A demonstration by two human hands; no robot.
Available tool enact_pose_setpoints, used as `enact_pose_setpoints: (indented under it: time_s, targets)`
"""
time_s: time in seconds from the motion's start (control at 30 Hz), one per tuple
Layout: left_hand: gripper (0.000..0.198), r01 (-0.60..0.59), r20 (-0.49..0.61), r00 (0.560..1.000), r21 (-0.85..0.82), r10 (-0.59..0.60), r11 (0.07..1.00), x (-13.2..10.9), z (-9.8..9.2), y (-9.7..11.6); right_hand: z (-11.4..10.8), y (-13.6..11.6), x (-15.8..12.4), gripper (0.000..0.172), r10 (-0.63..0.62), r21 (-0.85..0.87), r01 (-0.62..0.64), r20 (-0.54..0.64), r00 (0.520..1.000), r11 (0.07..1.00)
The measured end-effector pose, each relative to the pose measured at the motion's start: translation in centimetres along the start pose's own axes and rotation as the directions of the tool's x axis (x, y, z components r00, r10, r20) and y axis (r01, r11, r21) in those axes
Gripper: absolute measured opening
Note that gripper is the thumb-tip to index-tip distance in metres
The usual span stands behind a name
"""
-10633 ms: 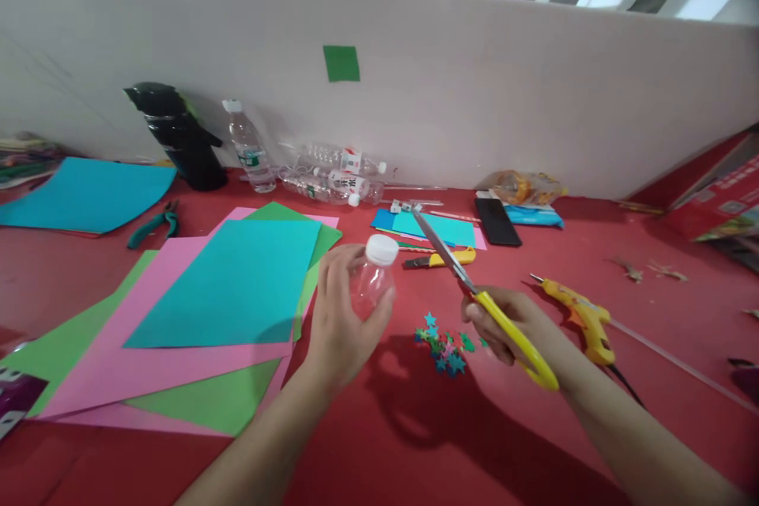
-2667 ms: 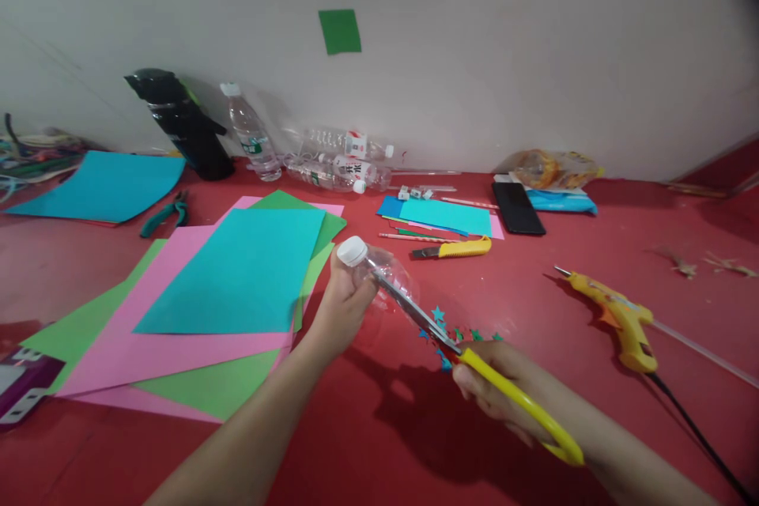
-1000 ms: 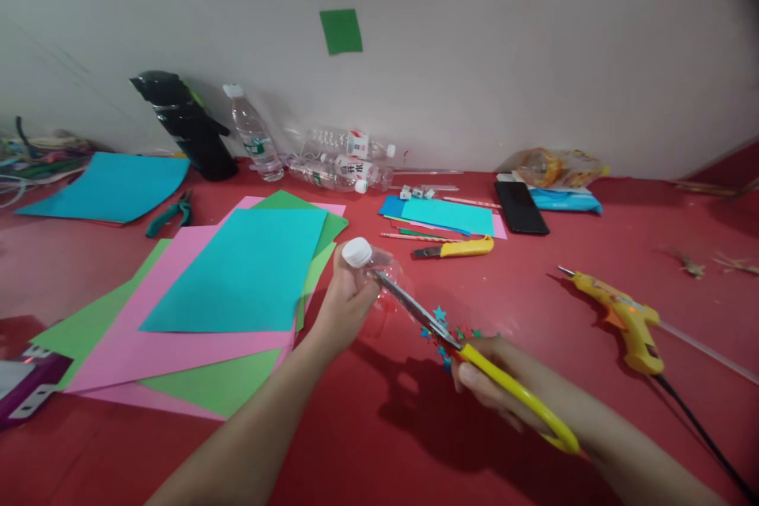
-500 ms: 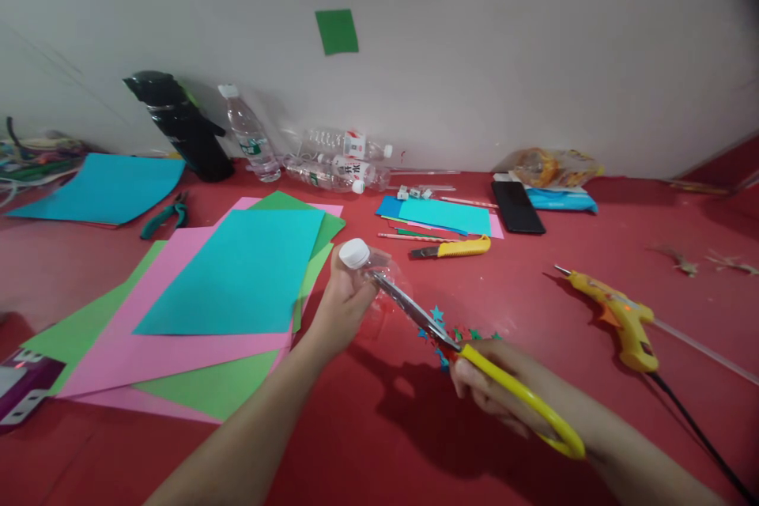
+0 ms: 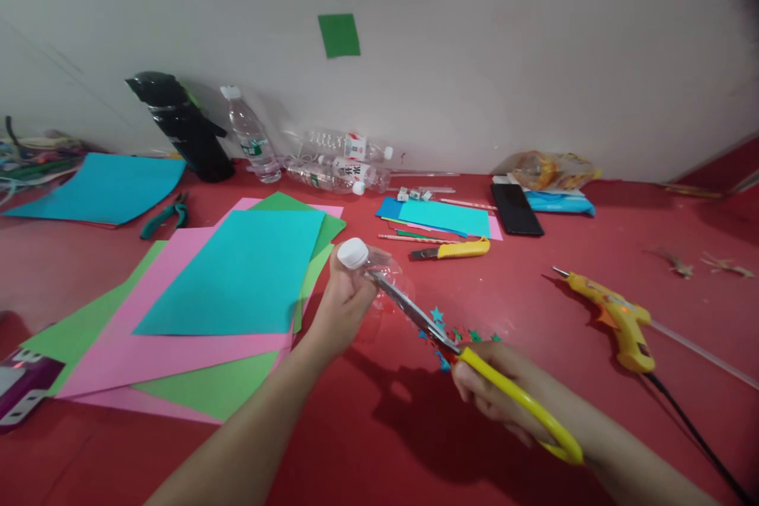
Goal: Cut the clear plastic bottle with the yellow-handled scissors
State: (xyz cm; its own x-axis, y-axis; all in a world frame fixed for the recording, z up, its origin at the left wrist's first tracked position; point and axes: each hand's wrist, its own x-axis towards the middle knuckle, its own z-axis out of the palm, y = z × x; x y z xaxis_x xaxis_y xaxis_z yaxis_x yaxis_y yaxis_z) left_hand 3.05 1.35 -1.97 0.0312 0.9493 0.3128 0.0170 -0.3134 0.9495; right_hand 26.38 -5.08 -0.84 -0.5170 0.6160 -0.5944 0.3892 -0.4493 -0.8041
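Observation:
My left hand (image 5: 344, 300) is closed round the neck of a cut clear plastic bottle top (image 5: 391, 273), whose white cap (image 5: 353, 253) points up and toward the left. In my right hand (image 5: 498, 387) are yellow-handled scissors (image 5: 515, 395), my fingers wrapped through the grip. The metal blades lie against the clear plastic, close to my left thumb; they look nearly closed, and how far they bite into the plastic cannot be made out. Small blue, green and red paper stars (image 5: 437, 315) lie on the red table (image 5: 368, 443) beneath and behind the scissors.
Coloured paper sheets (image 5: 231, 277) lie at left, near pliers (image 5: 166, 217). Along the wall are a black flask (image 5: 183, 130), an upright water bottle (image 5: 252, 134) and several lying bottles (image 5: 337, 162). A utility knife (image 5: 456, 248), phone (image 5: 517, 208) and corded glue gun (image 5: 617, 316) are toward the right.
Almost nothing differs. Both hands keep their hold on the bottle top and scissors, with only a very slight shift of the cap and scissor handle to the left.

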Motion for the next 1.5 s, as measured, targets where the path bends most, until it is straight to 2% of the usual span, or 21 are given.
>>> enact_pose_setpoints:
  time_s: [0.17, 0.23, 0.33, 0.5, 0.6, 0.8, 0.97, 1.17, 1.37, 1.5]
  targets:
    - [0.026, 0.017, 0.005, 1.000, 0.000, -0.017, 1.000, 0.0, -0.1, -0.2, 0.3, -0.2, -0.1, 0.063, -0.043, -0.058, 0.038, -0.086, 0.995, 0.998]
    - [0.028, 0.031, 0.005, 1.000, 0.004, -0.031, 1.000, -0.1, -0.1, -0.1, 0.4, -0.4, -0.2, 0.066, -0.077, -0.057, 0.073, -0.072, 0.994, 0.996]
    - [0.027, 0.025, -0.008, 1.000, 0.012, -0.025, 1.000, -0.1, -0.1, 0.1, 0.3, -0.5, -0.4, 0.066, -0.095, -0.063, 0.091, -0.059, 0.994, 0.994]
    - [0.027, -0.010, -0.017, 1.000, 0.023, 0.011, 1.000, -0.1, 0.0, -0.1, 0.2, -0.4, -0.2, 0.063, -0.069, -0.093, 0.058, -0.109, 0.992, 0.994]
    - [0.025, -0.005, -0.023, 1.000, 0.023, 0.005, 1.000, -0.1, 0.0, -0.2, 0.3, -0.6, -0.2, 0.061, -0.053, -0.093, 0.044, -0.087, 0.995, 0.995]
    - [0.025, -0.020, -0.050, 0.999, 0.023, 0.021, 1.000, -0.3, 0.1, -0.4, 0.6, -0.6, -0.5, 0.062, -0.108, -0.067, 0.101, -0.101, 0.989, 0.993]
    - [0.025, -0.019, -0.077, 0.997, 0.066, 0.024, 0.998, -0.4, 0.2, -0.2, 0.4, -0.6, -0.3, 0.063, -0.158, -0.173, 0.143, -0.081, 0.984, 0.974]
    - [0.023, 0.024, -0.005, 1.000, -0.022, -0.024, 0.999, -0.2, 0.1, 0.4, 0.3, -0.5, -0.3, 0.068, -0.138, -0.094, 0.133, -0.057, 0.989, 0.987]
    - [0.017, 0.042, -0.005, 0.999, -0.001, -0.042, 0.999, -0.2, 0.0, 0.5, 1.0, -0.7, -0.1, 0.065, -0.047, -0.065, 0.039, -0.126, 0.991, 0.997]
    - [0.019, 0.040, -0.012, 0.999, -0.017, -0.040, 0.999, -0.2, 0.1, 0.6, 1.3, -1.1, -0.2, 0.056, -0.015, -0.063, 0.007, -0.133, 0.991, 0.998]
